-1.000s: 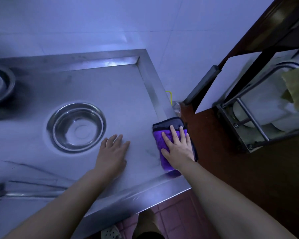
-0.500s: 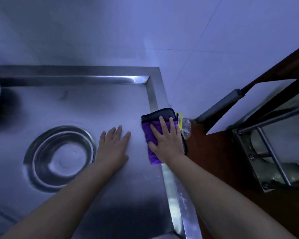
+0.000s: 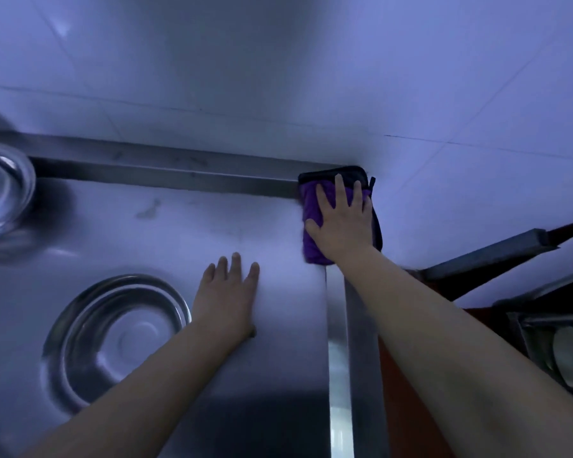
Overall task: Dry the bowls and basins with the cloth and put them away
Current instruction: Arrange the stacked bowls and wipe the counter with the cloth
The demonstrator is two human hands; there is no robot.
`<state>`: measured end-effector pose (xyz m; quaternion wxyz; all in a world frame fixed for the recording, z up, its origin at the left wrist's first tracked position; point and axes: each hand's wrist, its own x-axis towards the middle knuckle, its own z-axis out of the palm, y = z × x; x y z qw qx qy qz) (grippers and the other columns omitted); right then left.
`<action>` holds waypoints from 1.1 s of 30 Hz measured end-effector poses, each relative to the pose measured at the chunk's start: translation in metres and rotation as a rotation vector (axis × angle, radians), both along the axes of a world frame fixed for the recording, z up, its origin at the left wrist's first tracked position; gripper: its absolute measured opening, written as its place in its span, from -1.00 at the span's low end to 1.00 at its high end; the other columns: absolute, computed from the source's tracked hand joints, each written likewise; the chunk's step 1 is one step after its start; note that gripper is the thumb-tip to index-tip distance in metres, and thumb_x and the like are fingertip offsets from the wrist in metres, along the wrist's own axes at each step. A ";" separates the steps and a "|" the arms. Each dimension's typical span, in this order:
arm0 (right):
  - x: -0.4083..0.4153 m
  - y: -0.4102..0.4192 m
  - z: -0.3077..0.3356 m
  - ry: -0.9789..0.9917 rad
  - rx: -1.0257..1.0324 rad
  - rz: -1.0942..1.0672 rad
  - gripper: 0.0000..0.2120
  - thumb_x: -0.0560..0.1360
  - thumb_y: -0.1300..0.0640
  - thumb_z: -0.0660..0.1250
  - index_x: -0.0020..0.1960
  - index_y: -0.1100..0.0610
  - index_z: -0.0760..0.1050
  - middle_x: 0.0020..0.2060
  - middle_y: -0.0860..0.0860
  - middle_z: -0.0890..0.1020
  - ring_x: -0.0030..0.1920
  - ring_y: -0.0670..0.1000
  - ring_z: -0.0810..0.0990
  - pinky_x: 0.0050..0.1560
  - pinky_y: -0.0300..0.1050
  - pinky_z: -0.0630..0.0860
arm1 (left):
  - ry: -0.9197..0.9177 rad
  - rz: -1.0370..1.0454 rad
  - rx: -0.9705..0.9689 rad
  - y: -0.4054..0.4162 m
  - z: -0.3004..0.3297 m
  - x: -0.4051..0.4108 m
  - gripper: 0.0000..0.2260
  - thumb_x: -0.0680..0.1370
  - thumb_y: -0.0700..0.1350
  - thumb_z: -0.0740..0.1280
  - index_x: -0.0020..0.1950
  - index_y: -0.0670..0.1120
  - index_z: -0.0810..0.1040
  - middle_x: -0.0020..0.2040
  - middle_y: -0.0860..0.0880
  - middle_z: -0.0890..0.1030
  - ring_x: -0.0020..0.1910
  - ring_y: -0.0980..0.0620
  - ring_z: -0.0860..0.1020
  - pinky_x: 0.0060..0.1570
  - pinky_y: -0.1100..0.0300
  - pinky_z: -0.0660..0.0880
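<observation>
Pressing cloth (image 3: 310, 226) under flat right hand (image 3: 341, 226), left hand (image 3: 227, 299) flat beside bowl (image 3: 113, 338)

A steel counter (image 3: 166, 226) carries a bowl (image 3: 113, 338), stacked basins (image 3: 0, 193) and a purple cloth (image 3: 311, 206).

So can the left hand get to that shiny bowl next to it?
Probably yes: the left hand lies flat on the steel counter just right of the bowl, nothing between them.

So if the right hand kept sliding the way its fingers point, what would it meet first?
Most likely the tiled wall: the right hand lies flat on the purple cloth at the steel counter's far corner, fingers aimed at it.
</observation>
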<state>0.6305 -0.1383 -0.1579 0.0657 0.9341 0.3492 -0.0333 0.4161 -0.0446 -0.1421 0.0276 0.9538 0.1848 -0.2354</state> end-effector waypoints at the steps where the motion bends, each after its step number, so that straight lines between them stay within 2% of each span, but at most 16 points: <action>1: 0.005 0.004 -0.001 -0.006 0.014 0.002 -0.34 0.54 -0.20 0.09 0.56 -0.06 -0.04 0.56 0.11 -0.09 0.51 0.30 -0.12 0.46 0.26 -0.09 | 0.002 0.003 -0.014 0.001 -0.001 0.001 -0.07 0.37 0.12 0.40 0.53 -0.06 -0.12 0.54 -0.25 -0.07 0.50 -0.25 -0.01 0.47 -0.06 -0.03; 9: 0.005 0.042 -0.008 -0.045 0.050 0.058 -0.36 0.58 -0.15 0.08 0.56 -0.03 -0.10 0.55 0.14 -0.08 0.51 0.30 -0.08 0.46 0.26 -0.07 | -0.013 0.000 -0.071 0.010 -0.010 -0.002 -0.01 0.35 0.16 0.41 0.54 -0.04 -0.18 0.55 -0.24 -0.12 0.52 -0.25 -0.08 0.47 -0.04 -0.08; 16: -0.023 0.092 -0.021 0.034 0.145 0.103 -0.37 0.56 -0.12 0.10 0.55 -0.10 -0.06 0.56 0.09 -0.10 0.51 0.29 -0.14 0.44 0.25 -0.23 | -0.068 -0.004 -0.138 0.016 -0.010 -0.008 -0.06 0.40 0.21 0.36 0.55 0.00 -0.18 0.55 -0.19 -0.18 0.53 -0.19 -0.15 0.49 -0.08 -0.18; 18: -0.026 0.102 -0.024 0.035 0.146 0.147 -0.38 0.56 -0.12 0.08 0.55 -0.10 -0.07 0.55 0.09 -0.11 0.50 0.28 -0.15 0.43 0.24 -0.26 | -0.138 0.001 -0.139 0.022 -0.009 -0.015 -0.18 0.45 0.19 0.31 0.55 -0.01 -0.07 0.57 -0.15 -0.09 0.54 -0.13 -0.09 0.48 -0.08 -0.18; 21: -0.033 0.117 -0.027 0.030 0.145 0.213 -0.39 0.57 -0.13 0.08 0.55 -0.10 -0.07 0.55 0.09 -0.13 0.50 0.28 -0.15 0.43 0.24 -0.27 | -0.296 0.075 -0.115 0.038 -0.007 -0.033 -0.40 0.49 0.10 0.26 0.49 -0.02 0.21 0.54 -0.10 0.15 0.52 -0.07 0.08 0.47 -0.04 -0.10; 23: -0.039 0.129 -0.028 0.031 0.135 0.261 -0.40 0.58 -0.14 0.06 0.55 -0.10 -0.09 0.55 0.09 -0.15 0.50 0.28 -0.16 0.43 0.24 -0.27 | -0.360 0.122 -0.075 0.049 -0.001 -0.046 -0.50 0.42 0.00 0.36 0.35 -0.08 0.45 0.42 -0.13 0.40 0.45 -0.13 0.28 0.42 -0.08 0.13; 25: -0.047 0.144 -0.028 0.037 0.124 0.307 -0.41 0.59 -0.14 0.04 0.55 -0.10 -0.10 0.55 0.08 -0.17 0.50 0.28 -0.17 0.43 0.24 -0.27 | -0.433 0.179 -0.053 0.057 0.000 -0.058 -0.57 0.27 -0.11 0.50 0.12 -0.14 0.62 0.21 -0.16 0.59 0.29 -0.19 0.49 0.27 -0.12 0.37; 28: -0.064 0.168 -0.027 0.049 0.112 0.399 -0.42 0.59 -0.11 0.04 0.54 -0.12 -0.08 0.55 0.07 -0.19 0.50 0.28 -0.18 0.43 0.23 -0.28 | -0.541 0.230 -0.036 0.063 0.002 -0.074 -0.60 0.17 -0.18 0.58 -0.01 -0.15 0.67 0.07 -0.15 0.66 0.17 -0.20 0.57 0.12 -0.13 0.48; 33: -0.100 0.208 -0.024 0.109 0.071 0.615 -0.46 0.59 -0.09 0.01 0.54 -0.18 -0.07 0.55 0.03 -0.21 0.50 0.25 -0.25 0.42 0.17 -0.38 | -0.551 0.293 -0.001 0.067 0.002 -0.102 -0.65 0.24 -0.17 0.54 0.02 -0.09 0.67 0.08 -0.07 0.66 0.20 -0.13 0.56 0.16 -0.07 0.46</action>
